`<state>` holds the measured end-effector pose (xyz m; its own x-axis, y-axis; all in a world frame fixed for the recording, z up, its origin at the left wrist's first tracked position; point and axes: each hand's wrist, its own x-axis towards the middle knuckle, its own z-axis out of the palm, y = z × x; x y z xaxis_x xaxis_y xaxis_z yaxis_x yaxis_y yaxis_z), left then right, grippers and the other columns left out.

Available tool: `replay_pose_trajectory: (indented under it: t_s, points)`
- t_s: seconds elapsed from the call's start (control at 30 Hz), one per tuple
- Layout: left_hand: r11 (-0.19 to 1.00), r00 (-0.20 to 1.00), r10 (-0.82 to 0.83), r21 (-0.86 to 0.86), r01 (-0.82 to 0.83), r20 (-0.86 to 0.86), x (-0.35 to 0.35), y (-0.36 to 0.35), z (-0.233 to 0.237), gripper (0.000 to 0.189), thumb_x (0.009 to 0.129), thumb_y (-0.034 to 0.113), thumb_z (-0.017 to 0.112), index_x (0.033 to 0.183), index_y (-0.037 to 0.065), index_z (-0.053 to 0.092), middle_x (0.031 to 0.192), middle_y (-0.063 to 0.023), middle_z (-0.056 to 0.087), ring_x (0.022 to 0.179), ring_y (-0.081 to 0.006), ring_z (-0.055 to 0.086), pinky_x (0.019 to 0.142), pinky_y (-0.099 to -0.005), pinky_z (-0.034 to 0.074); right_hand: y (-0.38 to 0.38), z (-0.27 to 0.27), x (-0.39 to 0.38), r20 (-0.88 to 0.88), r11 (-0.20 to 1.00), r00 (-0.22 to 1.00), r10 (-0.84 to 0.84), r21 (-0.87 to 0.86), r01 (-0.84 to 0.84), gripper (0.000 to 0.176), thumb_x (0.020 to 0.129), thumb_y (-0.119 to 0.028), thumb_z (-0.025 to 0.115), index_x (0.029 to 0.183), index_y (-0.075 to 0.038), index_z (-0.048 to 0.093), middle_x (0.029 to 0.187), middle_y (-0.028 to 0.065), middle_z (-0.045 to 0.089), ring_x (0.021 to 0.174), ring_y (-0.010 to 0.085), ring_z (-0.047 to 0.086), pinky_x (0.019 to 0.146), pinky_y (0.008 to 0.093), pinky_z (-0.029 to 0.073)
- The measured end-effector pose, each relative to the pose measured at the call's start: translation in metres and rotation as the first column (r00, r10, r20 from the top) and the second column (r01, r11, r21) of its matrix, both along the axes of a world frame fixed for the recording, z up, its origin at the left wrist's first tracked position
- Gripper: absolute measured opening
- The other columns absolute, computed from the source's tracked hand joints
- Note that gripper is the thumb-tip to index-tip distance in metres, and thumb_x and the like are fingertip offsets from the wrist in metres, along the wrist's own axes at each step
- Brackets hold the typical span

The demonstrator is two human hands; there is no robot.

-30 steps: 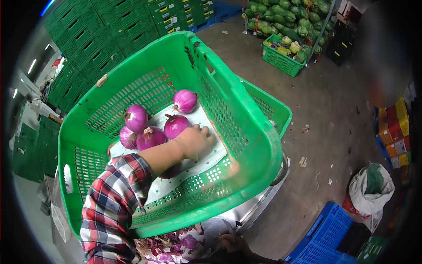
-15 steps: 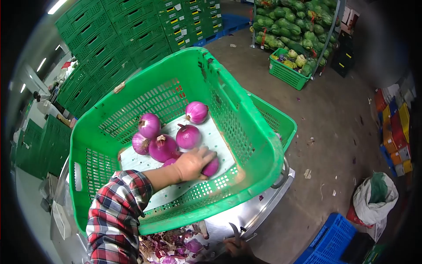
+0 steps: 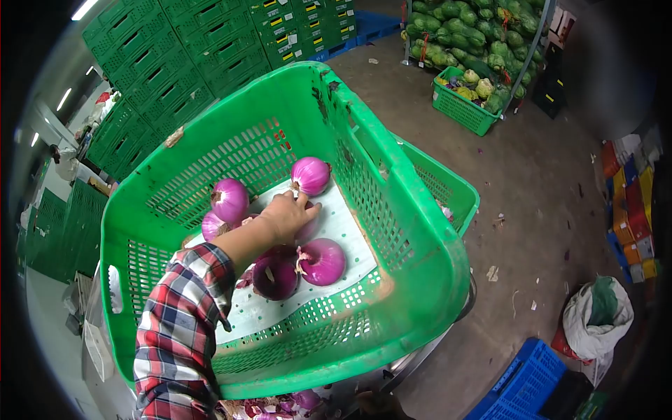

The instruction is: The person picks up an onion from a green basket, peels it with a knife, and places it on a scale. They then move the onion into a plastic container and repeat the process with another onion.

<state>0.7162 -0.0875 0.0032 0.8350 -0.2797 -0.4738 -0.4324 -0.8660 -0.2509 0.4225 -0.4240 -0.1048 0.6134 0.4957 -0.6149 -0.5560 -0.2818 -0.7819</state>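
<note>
My left hand, in a plaid sleeve, reaches into a large green basket. Its fingers curl over a red onion, partly covered by the hand. Just beyond the fingertips lies another onion. Nearer to me are a large onion and a darker one. At the left, an onion sits above one partly hidden by my wrist. Low in the picture, my right hand is a dark shape below the basket rim; its fingers and anything in them are hidden.
Onion skins and trimmings lie below the basket. A second green crate stands behind it on the right. Stacked green crates, bagged green vegetables, a blue crate and a white sack are around.
My left hand has left the near-right onion, which now lies turned, and moved farther into the basket onto another onion. The knife visible earlier in my right hand is now out of sight.
</note>
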Motion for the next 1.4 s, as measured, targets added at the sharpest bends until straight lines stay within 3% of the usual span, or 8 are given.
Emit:
replay_pose_trajectory:
  t_s: [0.1,0.3,0.5,0.63,0.77,0.97,1.17,1.4]
  points:
    - [0.996,0.972,-0.071,0.071,0.056,0.224,-0.001,0.008,-0.037,0.089,0.053,0.034,0.077,0.129,0.014,0.037,0.11,-0.0183,0.048,0.098,-0.0373,0.052,0.08,-0.0403,0.047,-0.001,0.001,-0.002,0.001,1.0,1.0,-0.002,0.006,0.002,0.02,0.082,-0.013,0.058,0.099,-0.003,0.06,0.068,0.0012,0.056,0.058,0.0086,0.052,0.052,0.0231,0.04]
    - [0.821,0.914,0.371,-0.517,-0.241,0.164,-0.033,0.026,0.046,0.083,0.053,0.03,0.075,0.126,0.009,0.042,0.107,-0.0217,0.053,0.098,-0.0367,0.055,0.083,-0.0424,0.047,-0.002,-0.004,-0.002,0.042,0.999,0.999,-0.027,0.028,0.026,0.019,0.082,-0.011,0.058,0.098,-0.002,0.061,0.066,0.0002,0.055,0.057,0.0072,0.051,0.05,0.0222,0.039]
    - [0.005,0.805,0.5,-0.928,-0.372,-0.32,-0.155,0.04,0.179,0.093,0.054,0.037,0.078,0.13,0.003,0.036,0.121,-0.0123,0.048,0.109,-0.0214,0.049,0.097,-0.0335,0.036,0.004,0.002,0.001,0.045,0.987,0.998,-0.05,0.154,0.043,0.017,0.081,-0.009,0.059,0.096,-0.001,0.062,0.064,-0.0008,0.054,0.055,0.0058,0.049,0.049,0.0212,0.038]
    - [-0.404,0.772,0.481,-0.886,-0.226,-0.416,-0.279,0.014,0.206,0.108,0.049,0.05,0.081,0.13,-0.002,0.032,0.122,-0.0122,0.047,0.112,-0.0216,0.048,0.098,-0.0351,0.035,0.029,0.056,0.005,0.202,0.992,0.977,-0.063,0.121,0.039,0.025,0.076,-0.014,0.067,0.098,-0.005,0.063,0.068,0.0002,0.059,0.061,0.007,0.052,0.055,0.0235,0.042]
    - [-0.758,0.643,0.477,-0.651,-0.046,-0.6,-0.386,-0.027,0.155,0.115,0.042,0.053,0.083,0.13,-0.001,0.032,0.123,-0.0121,0.047,0.112,-0.0228,0.05,0.098,-0.0373,0.038,0.072,0.135,0.026,0.741,0.858,0.667,0.076,0.292,-0.423,0.044,0.071,-0.001,0.071,0.11,0.004,0.05,0.082,0.003,0.052,0.065,0.0086,0.05,0.06,0.0255,0.044]
    - [-0.715,0.416,0.657,-0.694,0.08,-0.629,-0.484,-0.08,0.078,0.098,0.052,0.034,0.083,0.13,0.002,0.034,0.119,-0.0098,0.048,0.11,-0.0207,0.049,0.097,-0.0322,0.037,0.138,0.2,-0.028,0.896,0.723,0.361,0.259,0.068,-0.688,0.066,0.066,-0.025,0.079,0.12,-0.003,0.046,0.092,0.0116,0.051,0.068,0.0168,0.052,0.065,0.0281,0.045]
    - [-0.825,0.27,0.565,-0.521,0.221,-0.78,-0.554,-0.094,0.059,0.078,0.065,0.021,0.075,0.129,0.002,0.035,0.118,-0.0085,0.049,0.11,-0.0183,0.049,0.096,-0.0319,0.038,0.17,0.163,-0.072,0.815,0.582,0.449,0.366,0.176,-0.794,0.029,0.082,-0.015,0.062,0.106,0.0,0.058,0.096,0.0145,0.06,0.087,0.0241,0.061,0.073,0.0298,0.048]
    - [-0.851,0.335,0.52,-0.439,0.29,-0.786,-0.605,-0.084,0.041,0.078,0.066,0.023,0.076,0.128,-0.001,0.035,0.12,-0.0093,0.049,0.111,-0.0187,0.049,0.098,-0.0322,0.036,0.164,0.161,-0.104,0.905,0.554,-0.255,0.341,-0.413,-0.723,0.057,0.066,-0.003,0.061,0.121,-0.007,0.048,0.072,0.0101,0.053,0.056,0.0253,0.058,0.047,0.0356,0.048]
